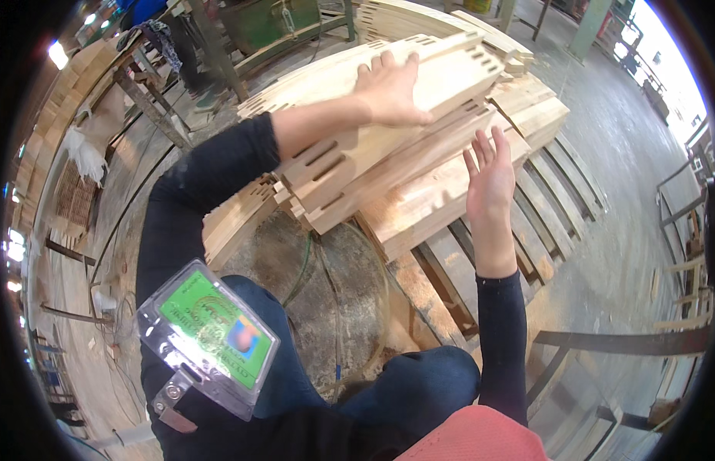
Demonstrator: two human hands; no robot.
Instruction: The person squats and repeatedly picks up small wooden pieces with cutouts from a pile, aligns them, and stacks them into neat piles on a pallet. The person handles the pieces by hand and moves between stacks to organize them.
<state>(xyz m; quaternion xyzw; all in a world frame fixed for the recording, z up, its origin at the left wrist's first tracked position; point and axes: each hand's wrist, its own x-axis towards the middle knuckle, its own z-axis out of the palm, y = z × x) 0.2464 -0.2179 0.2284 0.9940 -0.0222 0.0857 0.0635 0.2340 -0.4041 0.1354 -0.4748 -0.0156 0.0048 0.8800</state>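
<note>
Pale wooden boards with slots cut near their ends point(459, 77) are stacked in front of me. Across their top lies my left hand point(388, 91), fingers spread and thumb pointing right; whether it presses on the wood I cannot tell. My right hand point(492, 180) is raised at the right side of the pile, open, fingers up and apart, with nothing in it. Beneath it is a lower layer of wider wooden pieces point(419, 211) on a slatted wooden pallet point(553, 196).
More boards point(233, 223) stand at the pile's left end. A badge in a clear holder point(211, 334) hangs over my left side. A metal frame point(619, 342) is at the right. At the far left, another person's legs point(192, 69) show beside a metal bench point(146, 100).
</note>
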